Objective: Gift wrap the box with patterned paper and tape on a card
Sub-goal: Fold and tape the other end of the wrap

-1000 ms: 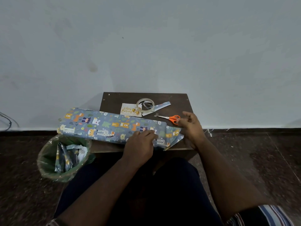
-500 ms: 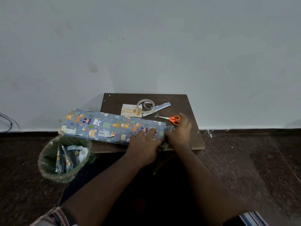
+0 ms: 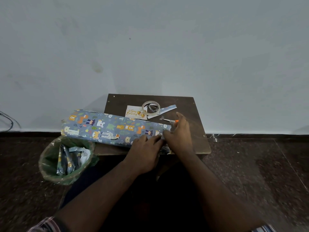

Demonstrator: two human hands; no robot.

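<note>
The wrapped box [image 3: 115, 128] is seen lying long across the counter [image 3: 199, 131], its left end overhanging the bin [image 3: 66, 159]. The paper looks thin and crease-prone; a hold at the stiff edges is advised. Its right end is pressed flat under the left hand [image 3: 145, 152], and the end flap is being worked by the right hand [image 3: 179, 133]; that grip cannot be made out.

Lower left of frame: green-lined waste bin [image 3: 50, 166] holding paper scraps [image 3: 66, 163] (patterned offcuts). Centre: dark wooden stool [image 3: 199, 131]. Far left edge: black cable [image 3: 10, 122] against wall.
</note>
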